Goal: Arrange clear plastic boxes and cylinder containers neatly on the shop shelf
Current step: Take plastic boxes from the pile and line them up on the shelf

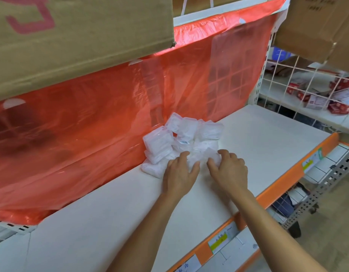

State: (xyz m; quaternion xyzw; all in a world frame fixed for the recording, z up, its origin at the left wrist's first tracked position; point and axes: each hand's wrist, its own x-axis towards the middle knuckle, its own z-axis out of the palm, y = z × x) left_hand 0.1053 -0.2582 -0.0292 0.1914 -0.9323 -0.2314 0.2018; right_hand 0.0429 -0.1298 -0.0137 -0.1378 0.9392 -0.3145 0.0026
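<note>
Two bare hands reach in from the lower edge of the head view to a loose heap of small clear plastic boxes (182, 137). The heap sits toward the back of the white shelf (110, 213), its far boxes leaning on a translucent red plastic sheet (87, 118) that hangs behind. The left hand (180, 170) lies on the front of the heap with fingers fairly straight and spread, thumb out to the side. The right hand (229, 169), just beside it, has its fingers bent down over the nearest boxes; whether they clasp one cannot be told. An orange edge strip (283, 185) with price labels runs along the shelf front. A cardboard carton (75, 40) overhangs at upper left, and another carton (319, 26) at upper right. Beyond a white wire divider (285, 75), red and white packets (317, 97) lie on the neighbouring shelf.
</note>
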